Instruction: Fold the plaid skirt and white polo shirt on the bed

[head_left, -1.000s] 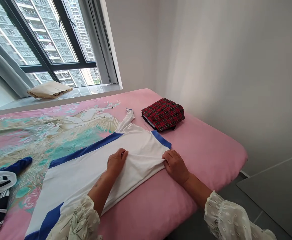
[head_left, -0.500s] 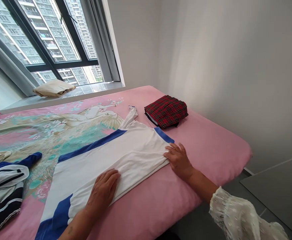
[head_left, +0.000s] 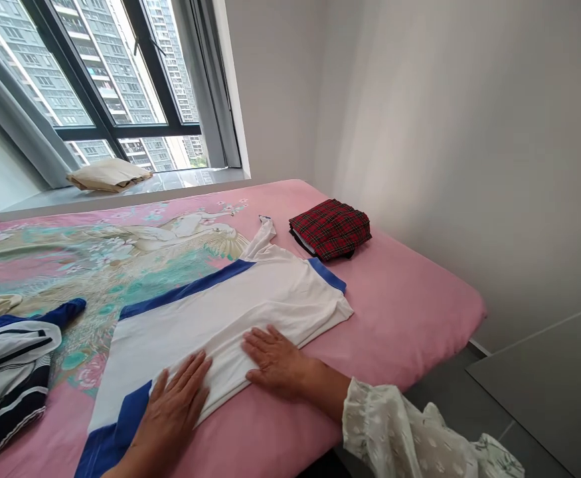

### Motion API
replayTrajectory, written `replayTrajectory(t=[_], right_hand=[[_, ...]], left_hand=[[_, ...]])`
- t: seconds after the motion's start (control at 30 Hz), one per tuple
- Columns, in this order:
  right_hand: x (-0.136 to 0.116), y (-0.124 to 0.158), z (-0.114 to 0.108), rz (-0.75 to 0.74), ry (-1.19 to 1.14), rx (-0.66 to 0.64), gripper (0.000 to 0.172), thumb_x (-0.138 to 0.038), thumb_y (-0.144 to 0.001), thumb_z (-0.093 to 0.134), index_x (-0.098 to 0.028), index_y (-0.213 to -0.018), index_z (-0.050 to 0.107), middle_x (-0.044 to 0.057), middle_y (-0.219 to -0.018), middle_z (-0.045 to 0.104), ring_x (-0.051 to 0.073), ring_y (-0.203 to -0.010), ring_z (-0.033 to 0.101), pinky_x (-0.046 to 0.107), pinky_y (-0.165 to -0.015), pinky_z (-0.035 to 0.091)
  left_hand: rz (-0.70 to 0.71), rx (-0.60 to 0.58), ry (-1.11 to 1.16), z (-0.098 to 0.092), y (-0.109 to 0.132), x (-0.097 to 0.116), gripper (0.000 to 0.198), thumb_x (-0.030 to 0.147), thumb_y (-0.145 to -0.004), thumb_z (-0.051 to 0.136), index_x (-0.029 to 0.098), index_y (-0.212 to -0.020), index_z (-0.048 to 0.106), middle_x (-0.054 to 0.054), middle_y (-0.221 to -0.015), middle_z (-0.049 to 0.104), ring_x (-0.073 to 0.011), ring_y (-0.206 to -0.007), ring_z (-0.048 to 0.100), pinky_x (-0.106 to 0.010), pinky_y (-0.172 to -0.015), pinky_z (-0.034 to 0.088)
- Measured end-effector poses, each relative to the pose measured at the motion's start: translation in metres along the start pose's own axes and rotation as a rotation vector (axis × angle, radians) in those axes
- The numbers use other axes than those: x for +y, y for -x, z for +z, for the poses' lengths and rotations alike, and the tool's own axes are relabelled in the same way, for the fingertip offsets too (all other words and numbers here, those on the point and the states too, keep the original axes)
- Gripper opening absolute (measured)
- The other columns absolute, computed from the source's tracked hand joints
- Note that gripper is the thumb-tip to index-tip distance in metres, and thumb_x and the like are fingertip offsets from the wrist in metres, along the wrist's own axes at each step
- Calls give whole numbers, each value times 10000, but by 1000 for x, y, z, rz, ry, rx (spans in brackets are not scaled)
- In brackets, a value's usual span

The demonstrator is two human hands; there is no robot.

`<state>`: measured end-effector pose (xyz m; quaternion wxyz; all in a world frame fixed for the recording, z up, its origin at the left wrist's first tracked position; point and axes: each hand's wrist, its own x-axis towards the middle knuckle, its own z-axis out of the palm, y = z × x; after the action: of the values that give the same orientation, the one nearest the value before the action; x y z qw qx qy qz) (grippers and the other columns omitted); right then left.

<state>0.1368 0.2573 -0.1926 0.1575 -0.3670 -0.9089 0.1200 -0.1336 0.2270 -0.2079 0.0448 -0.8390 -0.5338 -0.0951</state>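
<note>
A white shirt with blue trim [head_left: 230,299] lies spread on the pink bed, its near side folded inward lengthwise. My left hand [head_left: 180,395] rests flat on the shirt near its blue lower end, fingers stretched out. Farther along the folded edge, my right hand [head_left: 273,362] also lies flat on the white cloth with its fingers extended. Both palms press on the fabric, and neither hand grips it. At the far end, a white sleeve sticks out past the shirt's upper edge.
A folded red plaid garment [head_left: 330,229] sits beyond the shirt's collar. Striped and dark blue clothes [head_left: 16,372] are heaped at the left. The bed's rounded edge [head_left: 469,309] borders the grey floor at right. A beige folded cloth [head_left: 111,174] lies on the windowsill.
My right hand has moved from the collar end leftward along the shirt, closer to my left hand. My left hand has shifted slightly left and down. The shirt's near corner now lies free.
</note>
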Motion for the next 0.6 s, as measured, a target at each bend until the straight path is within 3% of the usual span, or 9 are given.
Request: replayTrajectory(t=[0.1,0.2,0.3,0.37,0.43,0.53,0.6], right_hand=[[57,23,-12,168,106,-85,655,-513,-918,385,-143,-1449,281,99,-1514,263,211,-1414,184,495,-1162,77],[108,48,-42,513,255,-77,615,-453,-942,334,-106,-1446,281,128,-1513,244,241,-1417,170,545,-1145,6],[120,60,-67,683,336,14,605,-411,-957,285,-51,-1443,262,175,-1518,195,294,-1416,152,621,-1108,6],[103,57,-70,590,335,92,583,-389,-960,276,-72,-1449,260,157,-1519,216,273,-1418,154,588,-1124,85],[75,47,-62,383,293,126,553,-363,-962,273,-102,-1449,276,125,-1517,249,233,-1420,158,507,-1141,162],[37,30,-38,118,200,57,526,-351,-961,268,-144,-1443,310,78,-1521,257,198,-1420,162,428,-1156,172],[28,23,-23,57,149,-39,529,-372,-956,278,-165,-1441,321,60,-1518,264,192,-1418,172,427,-1163,148]], left_hand=[[-93,-33,-48,3,19,-2,554,415,-895,387,306,-1430,295,-14,-1477,358,-255,-1376,312,-585,-1121,189],[-120,-36,-45,6,24,1,557,425,-900,370,296,-1434,280,-12,-1495,322,-244,-1396,268,-572,-1138,105],[-154,-60,-1,2,19,4,544,417,-900,369,288,-1425,308,-24,-1491,335,-247,-1393,276,-576,-1135,102],[-161,-74,41,-6,15,5,511,410,-899,382,295,-1397,373,-34,-1473,376,-254,-1383,299,-585,-1123,145],[-124,-47,67,-15,13,5,451,391,-906,384,301,-1341,463,-40,-1445,429,-250,-1367,333,-573,-1117,186],[-56,-5,44,-24,17,5,430,372,-925,355,297,-1331,476,-36,-1444,432,-236,-1361,345,-548,-1133,166],[-110,-37,3,-24,28,2,481,419,-921,355,280,-1377,414,-40,-1471,386,-253,-1377,312,-566,-1133,129]])
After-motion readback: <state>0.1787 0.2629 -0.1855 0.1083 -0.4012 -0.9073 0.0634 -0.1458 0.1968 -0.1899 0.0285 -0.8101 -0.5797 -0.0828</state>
